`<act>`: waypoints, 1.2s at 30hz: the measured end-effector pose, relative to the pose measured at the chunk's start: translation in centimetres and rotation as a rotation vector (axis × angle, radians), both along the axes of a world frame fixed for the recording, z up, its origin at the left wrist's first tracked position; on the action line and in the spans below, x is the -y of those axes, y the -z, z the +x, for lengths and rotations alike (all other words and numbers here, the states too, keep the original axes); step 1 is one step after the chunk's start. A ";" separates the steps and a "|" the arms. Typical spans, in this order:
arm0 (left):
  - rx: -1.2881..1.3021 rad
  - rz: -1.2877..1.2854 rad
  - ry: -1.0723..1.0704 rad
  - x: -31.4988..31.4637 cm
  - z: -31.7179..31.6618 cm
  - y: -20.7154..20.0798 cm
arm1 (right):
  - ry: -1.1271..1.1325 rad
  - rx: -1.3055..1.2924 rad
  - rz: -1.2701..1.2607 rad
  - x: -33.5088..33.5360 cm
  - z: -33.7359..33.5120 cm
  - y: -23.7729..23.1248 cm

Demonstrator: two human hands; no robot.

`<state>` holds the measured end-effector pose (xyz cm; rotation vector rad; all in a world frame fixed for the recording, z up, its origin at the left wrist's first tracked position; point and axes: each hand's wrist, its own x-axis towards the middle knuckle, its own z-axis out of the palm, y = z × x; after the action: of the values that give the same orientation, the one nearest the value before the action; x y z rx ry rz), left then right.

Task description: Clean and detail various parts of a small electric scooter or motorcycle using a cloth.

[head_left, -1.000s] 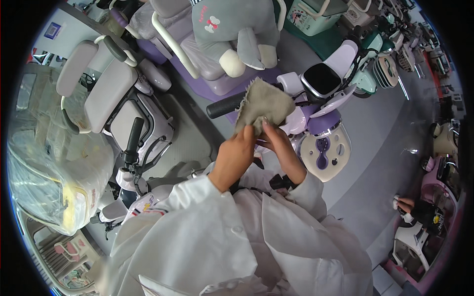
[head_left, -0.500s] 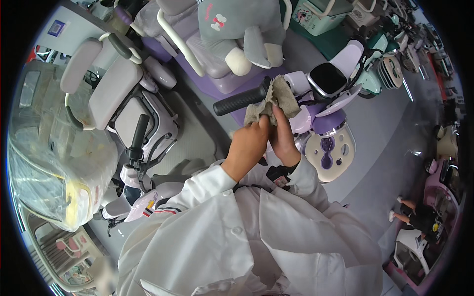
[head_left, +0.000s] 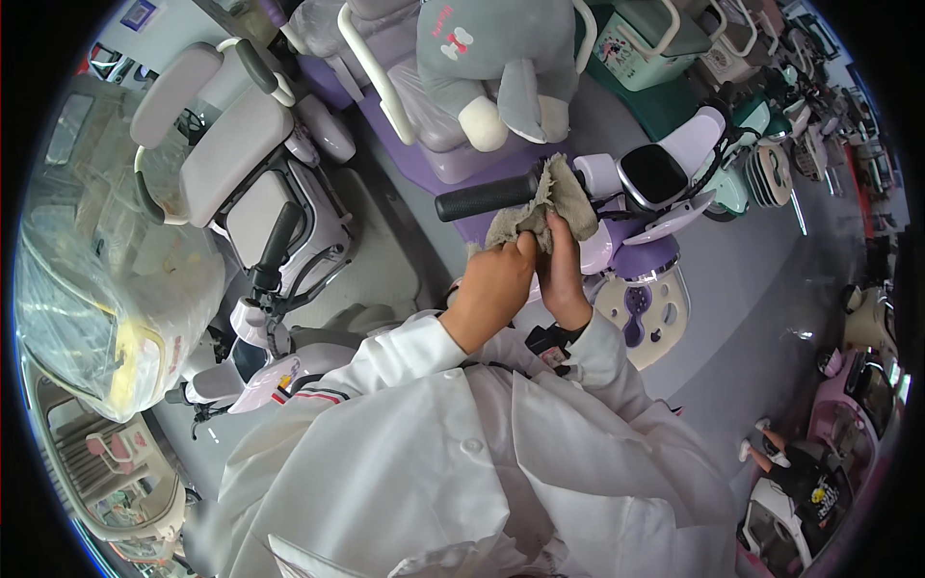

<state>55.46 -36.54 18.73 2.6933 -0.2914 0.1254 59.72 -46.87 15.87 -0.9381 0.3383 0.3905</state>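
A greyish-beige cloth [head_left: 568,197] is bunched around the inner end of a black handlebar grip [head_left: 487,197] on a lilac scooter. My left hand [head_left: 493,292] is closed, its fingers gripping the cloth's near side. Close beside it on the right, my right hand [head_left: 561,265] pinches the cloth with the thumb stretched up along it. The fingertips of both hands are partly hidden by the cloth. Just right of the cloth sits the scooter's dark square display [head_left: 653,176]. Below the handlebar shows the purple and lilac front [head_left: 646,255] of the scooter.
A grey plush toy [head_left: 515,67] sits on the scooter's seat. Another scooter with a grey seat [head_left: 236,140] stands at left, near a plastic-wrapped vehicle [head_left: 125,279]. Green scooters [head_left: 761,178] line the far right. A person in black [head_left: 805,482] is at the lower right.
The view has shifted a little, so the scooter and my hands appear slightly farther right. Both hands keep hold of the cloth at the handlebar.
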 end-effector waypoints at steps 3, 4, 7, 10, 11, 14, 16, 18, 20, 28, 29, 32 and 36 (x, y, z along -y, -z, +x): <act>0.006 -0.075 -0.027 -0.8 -1.9 0.9 | 0.046 0.032 -0.005 -0.9 -1.1 0.8; -0.030 -0.091 -0.060 -1.3 -3.0 0.6 | 0.006 0.028 -0.066 -1.7 -1.8 1.1; -0.089 -0.058 -0.055 -1.4 -4.2 0.2 | -0.075 0.051 -0.185 -2.3 -3.2 0.3; -0.134 -0.026 -0.096 -0.9 -3.2 -0.5 | -0.146 0.056 -0.127 -1.2 -2.0 -0.1; -0.086 -0.024 -0.066 -0.7 -2.3 -0.3 | -0.086 -0.030 -0.103 -0.4 -1.1 -0.7; -0.036 -0.043 -0.023 -0.2 0.1 0.2 | -0.062 0.133 -0.032 0.7 0.8 -0.6; -0.046 -0.010 0.005 -0.2 0.2 0.0 | 0.019 0.078 -0.086 0.4 0.5 0.2; -0.062 -0.035 -0.020 -0.4 -1.2 0.0 | 0.037 0.110 -0.110 0.0 -0.2 2.9; -0.081 -0.055 -0.051 -1.3 -3.2 0.0 | -0.025 0.115 -0.292 -2.5 -2.6 0.6; -0.118 0.011 -0.074 -0.8 -2.7 -0.3 | -0.102 0.068 -0.157 -0.6 -1.0 -0.4; -0.055 0.018 -0.026 -0.8 -1.8 -0.1 | -0.030 0.087 -0.154 0.1 0.0 -0.3; -0.055 0.033 0.047 -0.5 0.0 -0.1 | 0.056 0.131 -0.179 0.4 0.2 -0.4; 0.007 -0.034 -0.007 -1.1 -2.1 0.5 | 0.035 0.132 -0.177 -0.9 -1.5 -0.2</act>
<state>53.35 -35.45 18.20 2.6613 -0.2797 0.1410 58.19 -45.98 16.04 -1.1236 0.2714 0.2675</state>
